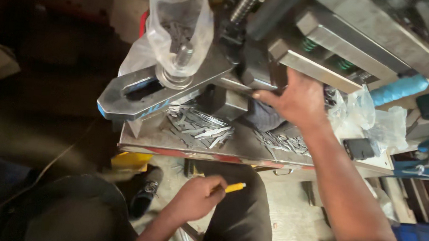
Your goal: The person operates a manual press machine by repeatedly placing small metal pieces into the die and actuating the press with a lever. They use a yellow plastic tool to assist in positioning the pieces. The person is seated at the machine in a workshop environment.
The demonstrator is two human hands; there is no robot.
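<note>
From the left, I see a clear plastic bag slung over the bolt of a steel clamp arm, likely to keep spare pieces within reach of the press. Below it, thin metal strips lie heaped on the steel table, close to the die where they can be fed. My left hand sits low by my knee, curled tight around a yellow-tipped tool, parked out of the way. My right hand is spread, fingers pressing a dark metal block under the press, apparently steadying it.
</note>
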